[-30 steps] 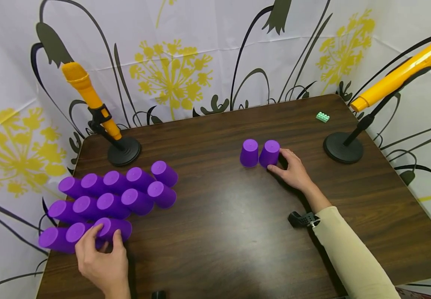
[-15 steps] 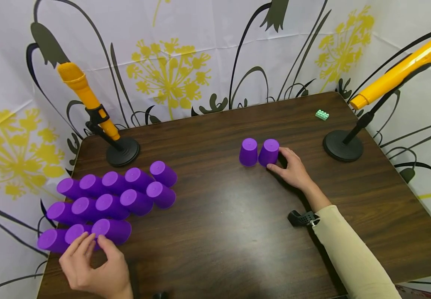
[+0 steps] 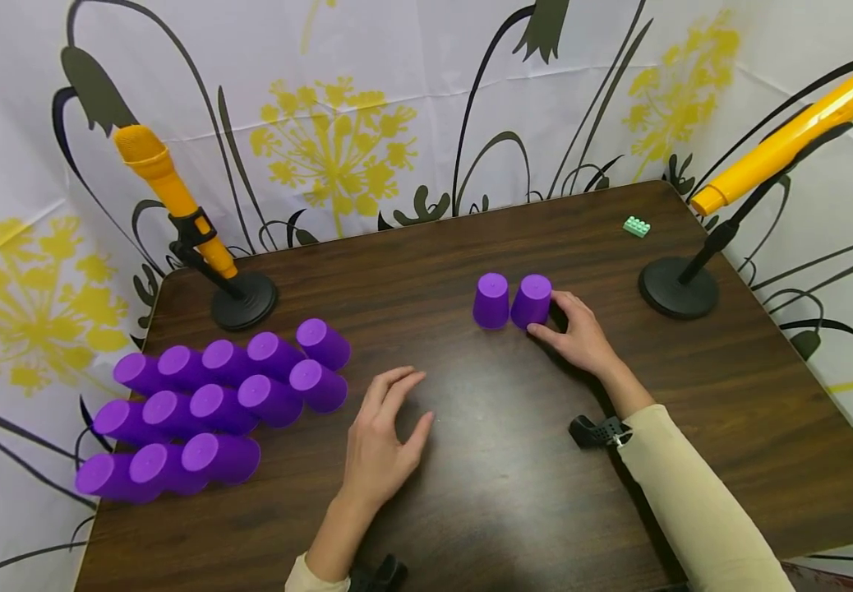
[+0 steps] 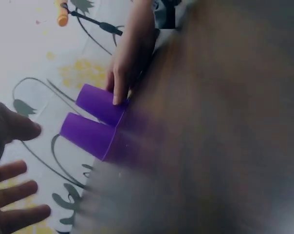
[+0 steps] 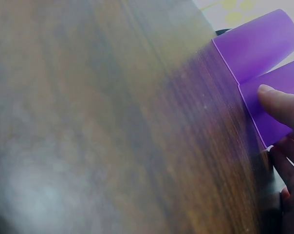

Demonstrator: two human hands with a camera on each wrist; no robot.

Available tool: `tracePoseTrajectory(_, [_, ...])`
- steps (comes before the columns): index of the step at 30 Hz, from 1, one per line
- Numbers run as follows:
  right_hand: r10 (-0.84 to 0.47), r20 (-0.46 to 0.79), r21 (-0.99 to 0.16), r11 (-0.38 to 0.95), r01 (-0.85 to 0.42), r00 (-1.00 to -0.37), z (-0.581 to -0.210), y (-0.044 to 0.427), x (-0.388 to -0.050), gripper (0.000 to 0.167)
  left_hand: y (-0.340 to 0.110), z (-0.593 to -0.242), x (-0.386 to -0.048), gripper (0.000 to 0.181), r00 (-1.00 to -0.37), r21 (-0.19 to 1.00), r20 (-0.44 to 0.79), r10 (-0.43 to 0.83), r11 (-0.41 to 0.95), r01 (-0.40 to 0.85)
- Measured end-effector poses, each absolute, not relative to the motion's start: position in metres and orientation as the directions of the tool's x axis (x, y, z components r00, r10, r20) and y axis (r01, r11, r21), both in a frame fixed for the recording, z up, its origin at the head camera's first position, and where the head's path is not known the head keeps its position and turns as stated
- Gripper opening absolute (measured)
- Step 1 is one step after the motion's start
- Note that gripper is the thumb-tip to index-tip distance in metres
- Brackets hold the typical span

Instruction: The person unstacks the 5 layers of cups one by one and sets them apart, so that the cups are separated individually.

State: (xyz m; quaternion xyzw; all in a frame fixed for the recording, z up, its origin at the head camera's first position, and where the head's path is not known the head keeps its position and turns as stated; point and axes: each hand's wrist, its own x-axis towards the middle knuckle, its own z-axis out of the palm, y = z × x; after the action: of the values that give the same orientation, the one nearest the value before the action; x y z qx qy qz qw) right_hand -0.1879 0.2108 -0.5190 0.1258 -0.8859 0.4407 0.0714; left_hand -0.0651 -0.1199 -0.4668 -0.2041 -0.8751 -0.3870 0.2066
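Observation:
Two purple cups stand upside down side by side at mid-table. My right hand [image 3: 580, 335] holds the right-hand cup [image 3: 532, 304], its thumb [image 5: 279, 103] in front and fingers round the far side. The other cup [image 3: 491, 304] is right beside it; in the right wrist view their rims touch. Over bare wood left of centre, my left hand [image 3: 382, 444] has its fingers spread and holds nothing. Farther left are three rows of purple cups [image 3: 221, 459], bottoms up and close together. The left wrist view is blurred over the table.
A yellow microphone [image 3: 175, 197] on a black stand is at the back left. Another yellow microphone [image 3: 796, 123] leans over its round black base [image 3: 678, 289] at right. A mint-green toy brick [image 3: 637, 227] lies near the back edge. A patterned cloth [image 3: 426, 99] hangs behind the table.
My left hand has come away from the front-row cup at left and moved right, fingers opened. The right hand and its cup have stayed in place.

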Motion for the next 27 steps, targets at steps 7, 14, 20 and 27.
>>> tracePoseTrajectory(7, [-0.166,0.232,-0.758,0.587,-0.286,-0.958,-0.517,0.21,-0.19,0.059,-0.077,-0.468,-0.127,0.053,-0.83,0.654,0.522,0.198,0.531,0.539])
tracePoseTrajectory(14, [-0.164,0.258,-0.756,0.58,-0.305,-0.952,-0.514,0.21,-0.192,0.058,-0.034,-0.478,-0.164,0.077,-0.903,0.678,0.356,0.242,0.598,0.427])
tracePoseTrajectory(20, [-0.156,0.253,-0.758,0.581,-0.295,-0.955,-0.515,0.211,-0.191,0.059,-0.01,-0.485,-0.181,0.079,-0.915,0.693,0.348,0.201,0.603,0.396])
tracePoseTrajectory(27, [-0.151,0.241,-0.761,0.583,-0.283,-0.959,-0.52,0.21,-0.188,0.059,-0.004,-0.496,-0.193,0.065,-0.89,0.698,0.417,0.182,0.563,0.442])
